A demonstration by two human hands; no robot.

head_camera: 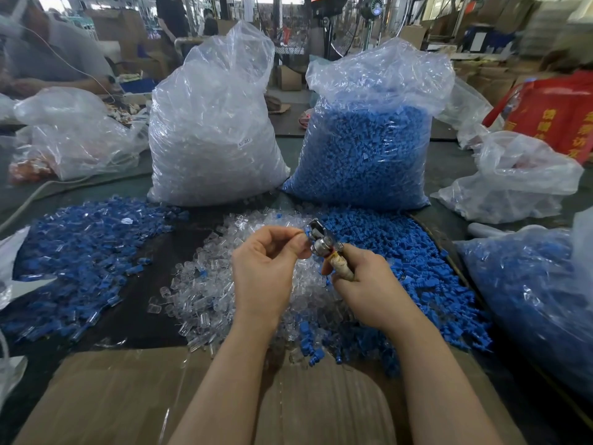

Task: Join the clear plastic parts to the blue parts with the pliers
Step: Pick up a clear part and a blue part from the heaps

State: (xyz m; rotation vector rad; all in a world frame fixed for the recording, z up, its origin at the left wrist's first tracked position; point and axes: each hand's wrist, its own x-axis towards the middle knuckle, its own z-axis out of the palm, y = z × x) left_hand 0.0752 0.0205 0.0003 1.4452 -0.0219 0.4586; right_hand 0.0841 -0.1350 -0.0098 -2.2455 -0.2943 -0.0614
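My right hand [362, 284] grips the taped handles of the pliers [321, 240], whose metal jaws point up and left. My left hand [266, 261] pinches a small part at the jaws with thumb and fingertips; the part itself is mostly hidden. Below both hands lies a heap of loose clear plastic parts [205, 290]. Loose blue parts [414, 274] are piled to the right. A spread of joined blue-and-clear pieces [80, 252] covers the left of the table.
Two tall bags stand behind: clear parts [211, 130] and blue parts [362, 155]. Another bag of blue pieces [526, 297] sits at the right. Flattened cardboard [112, 396] lies at the front edge. Other people work at the far left.
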